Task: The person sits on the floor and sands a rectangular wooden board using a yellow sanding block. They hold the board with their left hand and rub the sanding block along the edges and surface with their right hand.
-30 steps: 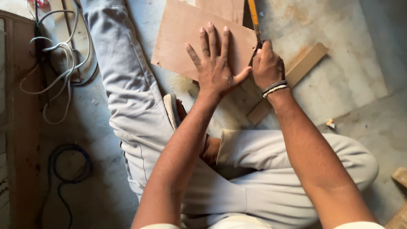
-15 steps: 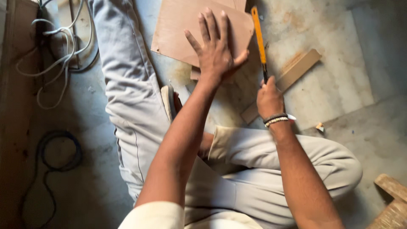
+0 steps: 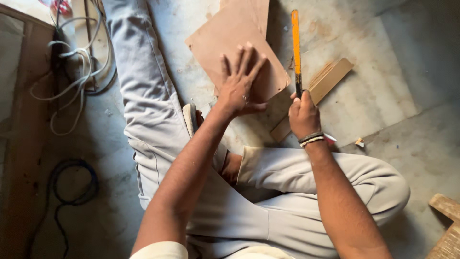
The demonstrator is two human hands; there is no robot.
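Observation:
I sit on a stone floor with my legs in light grey trousers [image 3: 143, 105] spread out. My left hand [image 3: 239, 84] presses flat, fingers spread, on a thin brown board [image 3: 225, 36] that lies on the floor. My right hand [image 3: 303, 115] grips the dark handle of a saw with a long orange blade [image 3: 295, 43]; the blade runs along the board's right edge. Bracelets circle my right wrist. A wooden strip [image 3: 326, 84] lies under the board's corner, pointing up to the right.
White cables [image 3: 72, 72] coil at the upper left beside a wooden frame [image 3: 19, 124]. A dark cable [image 3: 72, 187] loops on the floor at the lower left. Wood offcuts [image 3: 445, 225] lie at the lower right. A sandal [image 3: 190, 120] sits by my knee.
My right hand has drawn the saw back toward me along the board's edge, so more of the orange blade shows. My left hand stays pressed on the board.

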